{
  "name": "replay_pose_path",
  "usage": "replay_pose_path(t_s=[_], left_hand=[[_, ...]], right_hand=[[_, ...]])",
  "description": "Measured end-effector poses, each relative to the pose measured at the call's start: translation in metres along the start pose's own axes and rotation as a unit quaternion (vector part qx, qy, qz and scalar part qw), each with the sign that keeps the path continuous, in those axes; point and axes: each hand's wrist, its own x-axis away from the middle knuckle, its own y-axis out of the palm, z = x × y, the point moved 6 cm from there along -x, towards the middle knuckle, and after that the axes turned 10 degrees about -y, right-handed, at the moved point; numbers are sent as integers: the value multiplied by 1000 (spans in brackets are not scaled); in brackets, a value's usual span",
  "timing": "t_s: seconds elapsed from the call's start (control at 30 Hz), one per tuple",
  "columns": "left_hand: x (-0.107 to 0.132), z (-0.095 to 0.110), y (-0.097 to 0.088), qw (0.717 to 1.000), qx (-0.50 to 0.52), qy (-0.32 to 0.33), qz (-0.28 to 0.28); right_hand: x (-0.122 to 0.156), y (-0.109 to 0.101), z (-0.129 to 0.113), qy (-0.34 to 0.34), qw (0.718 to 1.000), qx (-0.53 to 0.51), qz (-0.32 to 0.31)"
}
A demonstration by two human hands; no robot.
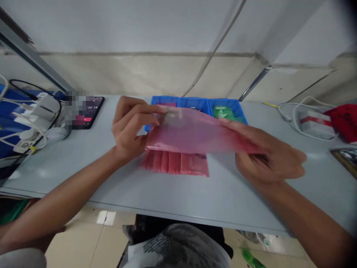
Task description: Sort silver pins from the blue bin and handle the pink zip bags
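While both hands lift a see-through pink plastic bag above the table, the bag hides the front of a blue tray. The left hand is mostly closed, with its fingers pinching one end of the bag. The right hand is partly open and has hold of the other end. Under the lifted bag, a row of pink bags lies flat just in front of the tray. Something green sits in the tray's right part. Left of the tray are a phone and a white power strip with cords. Right of the tray are a white box and a red bag.
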Motion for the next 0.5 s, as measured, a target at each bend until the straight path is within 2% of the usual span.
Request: replay_pose_path(t_s=[0.1,0.3,0.4,0.5], left_hand=[[2,7,-6,993,-47,91,52],[5,17,-8,987,-30,130,90],[3,20,-6,992,-1,105,74],[3,16,-2,996,80,32,14]], right_hand=[[-7,-2,-10,-70,995,39,-62],[-16,-8,-17,-131,989,67,0],[-14,-6,-16,-130,989,72,4],[-10,-9,-15,-111,993,31,28]])
